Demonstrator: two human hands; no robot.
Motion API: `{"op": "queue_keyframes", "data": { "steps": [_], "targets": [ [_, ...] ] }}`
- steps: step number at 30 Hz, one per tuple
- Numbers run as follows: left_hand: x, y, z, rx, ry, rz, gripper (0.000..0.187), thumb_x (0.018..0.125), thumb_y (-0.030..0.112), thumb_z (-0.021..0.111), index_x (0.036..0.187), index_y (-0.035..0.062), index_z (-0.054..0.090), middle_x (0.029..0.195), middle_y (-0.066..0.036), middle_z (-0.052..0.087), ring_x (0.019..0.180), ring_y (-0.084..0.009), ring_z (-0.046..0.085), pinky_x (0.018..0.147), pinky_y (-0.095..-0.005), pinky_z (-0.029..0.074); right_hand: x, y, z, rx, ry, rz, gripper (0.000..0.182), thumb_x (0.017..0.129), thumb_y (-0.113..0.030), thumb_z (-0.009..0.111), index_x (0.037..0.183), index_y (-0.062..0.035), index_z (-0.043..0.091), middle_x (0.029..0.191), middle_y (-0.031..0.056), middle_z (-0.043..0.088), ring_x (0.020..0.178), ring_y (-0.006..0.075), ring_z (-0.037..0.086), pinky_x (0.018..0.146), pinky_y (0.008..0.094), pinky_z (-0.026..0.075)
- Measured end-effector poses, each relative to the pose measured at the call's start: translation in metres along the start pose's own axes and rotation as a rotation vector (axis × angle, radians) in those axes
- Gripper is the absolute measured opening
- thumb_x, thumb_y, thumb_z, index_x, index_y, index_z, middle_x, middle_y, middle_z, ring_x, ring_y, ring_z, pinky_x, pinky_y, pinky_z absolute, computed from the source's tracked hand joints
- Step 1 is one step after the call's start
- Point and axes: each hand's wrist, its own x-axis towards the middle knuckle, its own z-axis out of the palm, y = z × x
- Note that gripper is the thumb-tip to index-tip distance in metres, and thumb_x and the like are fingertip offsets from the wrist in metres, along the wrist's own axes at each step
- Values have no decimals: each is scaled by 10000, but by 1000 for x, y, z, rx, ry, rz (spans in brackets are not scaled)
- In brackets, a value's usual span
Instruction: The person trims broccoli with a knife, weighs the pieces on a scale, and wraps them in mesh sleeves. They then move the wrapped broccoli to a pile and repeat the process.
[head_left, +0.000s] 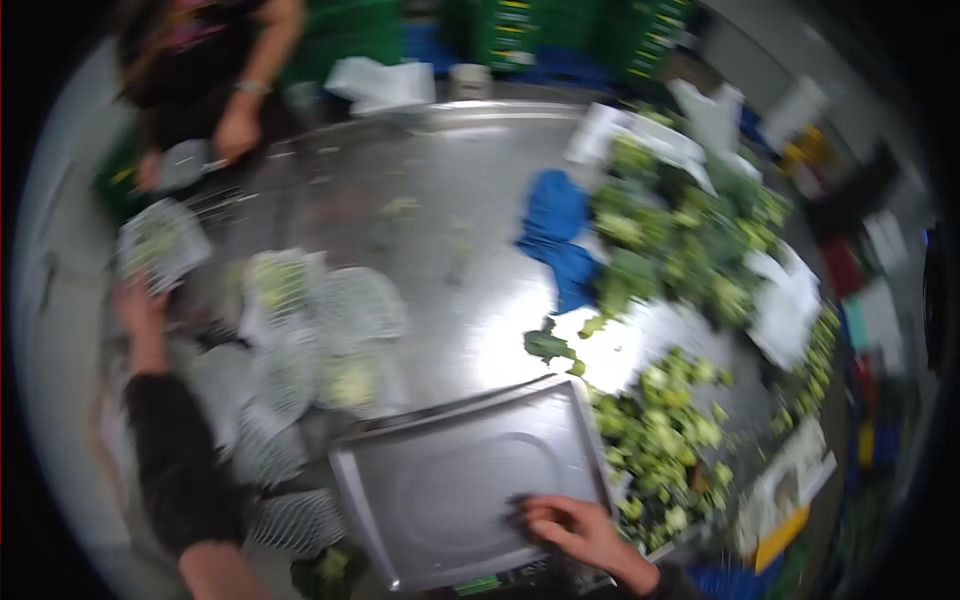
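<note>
Your left hand (142,302) touches a netted pack (162,240) at the tabletop's (470,180) left edge, perhaps steadying it (blur hides any grip). Your right hand (585,540), loosely curled, contents unclear, is over the metal tray (440,500), seemingly kept at the near edge for reach.

Worktable (450,150): metal, mid-frame, bright glare near centre.
Crates (350,30): green, top edge.
Grey surface (75,230): left side, blurred.
</note>
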Motion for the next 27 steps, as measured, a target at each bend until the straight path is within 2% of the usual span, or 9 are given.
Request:
{"op": "queue_keyframes", "data": {
  "steps": [1,2,4,5,8,12,17,24,27],
  "targets": [
    [10,-10,10,-90,-223,-135,768,621,273,776,1313,241,446,1304,-190,423,1184,-335,443,997,-414,376,3,12,3,10,3,-26,317,875,-140,608,1167,-33,551,922,46,655,818,87,598,753,223,478],
    [4,-27,40,-182,49,29,665,707,221,726,1310,156,455,1186,-171,543,1076,-377,512,914,-436,430,5,4,4,-46,2,-53,310,879,-158,604,1163,-45,552,889,40,652,772,83,588,697,226,475],
    [2,-50,57,-1555,-164,-556,676,766,182,683,1365,111,375,1309,-217,416,1173,-328,451,929,-377,430,8,6,0,-88,14,-151,281,889,-177,587,1130,-35,568,832,39,630,694,99,558,626,241,447],
    [-6,17,-46,-1628,-100,-911,672,800,189,667,1373,57,341,1343,-159,384,1173,-284,453,956,-355,411,6,5,-5,-89,51,-152,281,889,-177,587,1130,-35,568,832,39,630,694,99,558,626,241,447],
    [-36,20,-53,-1551,-139,-713,613,825,207,648,1350,45,376,1309,-108,437,1151,-221,469,946,-344,398,-2,3,-30,-69,141,-212,249,889,-157,572,1109,-40,586,835,48,636,702,108,572,634,240,458],
    [-111,131,-238,-1477,-188,-437,473,858,236,603,1274,57,467,1270,-73,494,1043,-167,543,889,-331,402,-20,7,-96,-228,520,-281,201,869,-162,578,1029,-52,629,869,81,657,702,143,600,648,258,481],
    [-206,192,-350,-1680,-576,-492,328,865,177,576,1156,41,512,1128,-71,563,906,-164,609,655,-243,505,16,46,-245,-406,986,-340,273,810,-96,624,1073,-48,570,948,121,624,744,192,631,649,316,493],
    [-308,239,-454,-1647,-701,-723,328,846,66,549,1155,-9,468,1065,-127,579,747,-197,648,539,-227,539,93,22,-387,-1023,1048,-223,755,686,-125,711,1324,-185,310,1375,167,285,878,409,596,720,454,493],
    [-330,281,-492,-1631,-685,-764,362,841,106,590,1159,-12,463,1043,-148,582,720,-224,652,529,-246,546,117,33,-425,-1279,937,-98,738,668,-142,723,1302,-206,352,1331,187,375,848,392,605,673,450,498]
  ]
}}
